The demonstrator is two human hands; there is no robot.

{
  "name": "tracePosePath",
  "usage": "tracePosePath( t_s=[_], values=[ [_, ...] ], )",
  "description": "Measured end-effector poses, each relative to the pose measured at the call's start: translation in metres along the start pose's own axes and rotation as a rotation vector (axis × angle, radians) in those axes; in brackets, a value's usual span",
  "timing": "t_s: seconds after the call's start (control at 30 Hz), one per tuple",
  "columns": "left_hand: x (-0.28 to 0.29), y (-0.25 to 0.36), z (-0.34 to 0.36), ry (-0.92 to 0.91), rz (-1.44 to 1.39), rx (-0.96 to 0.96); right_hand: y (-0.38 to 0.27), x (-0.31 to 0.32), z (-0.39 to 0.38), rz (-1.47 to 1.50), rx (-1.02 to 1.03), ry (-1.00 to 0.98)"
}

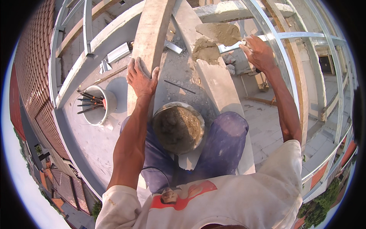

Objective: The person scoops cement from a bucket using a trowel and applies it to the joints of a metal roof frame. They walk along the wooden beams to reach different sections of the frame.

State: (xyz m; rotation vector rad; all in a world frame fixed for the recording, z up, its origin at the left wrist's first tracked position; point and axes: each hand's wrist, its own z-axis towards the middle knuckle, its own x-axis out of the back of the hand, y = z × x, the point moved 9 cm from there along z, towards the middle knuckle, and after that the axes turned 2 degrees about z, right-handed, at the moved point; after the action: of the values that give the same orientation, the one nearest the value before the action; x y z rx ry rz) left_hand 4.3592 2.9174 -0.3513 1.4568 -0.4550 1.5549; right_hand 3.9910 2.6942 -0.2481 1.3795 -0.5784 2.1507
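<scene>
My right hand [258,52] is closed round the handle of a trowel [225,33], whose blade is coated with wet grey-brown mortar. The blade sits over a concrete beam [217,82], next to a lump of mortar [206,51] spread on its top. Flat on a wooden plank [152,34] rests my left hand [142,78], fingers stretched forward and thumb apart, holding nothing. Between my knees stands a round bucket [203,131] part filled with mortar [177,128].
A white bucket [110,101] with several dark-handled tools [91,103] stands at the left. Metal offcuts [119,52] and a thin dark rod [180,87] lie on the grey floor. Metal framing [272,32] crosses the right side, above a lower level [263,114]. Roof tiles [40,68] slope at far left.
</scene>
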Motion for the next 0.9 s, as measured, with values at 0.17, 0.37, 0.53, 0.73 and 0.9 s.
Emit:
tracePosePath(
  t_s=[0.17,0.37,0.53,0.73,0.9],
  values=[
    [0.0,-0.004,0.0,0.009,0.023,0.0,-0.024,-0.021,-0.001,0.021,0.171,-0.331],
    [-0.001,0.002,0.002,0.009,0.042,-0.008,-0.008,-0.078,0.019,-0.062,0.083,-0.454],
    [-0.003,0.0,-0.001,0.033,0.041,-0.015,-0.006,-0.085,0.043,0.002,-0.064,-0.524],
    [0.004,-0.001,-0.001,0.053,0.015,-0.031,-0.039,-0.075,-0.01,0.094,-0.101,-0.605],
    [0.002,0.0,0.001,0.065,0.03,-0.032,-0.049,-0.049,-0.067,0.092,-0.114,-0.695]
  ],
)
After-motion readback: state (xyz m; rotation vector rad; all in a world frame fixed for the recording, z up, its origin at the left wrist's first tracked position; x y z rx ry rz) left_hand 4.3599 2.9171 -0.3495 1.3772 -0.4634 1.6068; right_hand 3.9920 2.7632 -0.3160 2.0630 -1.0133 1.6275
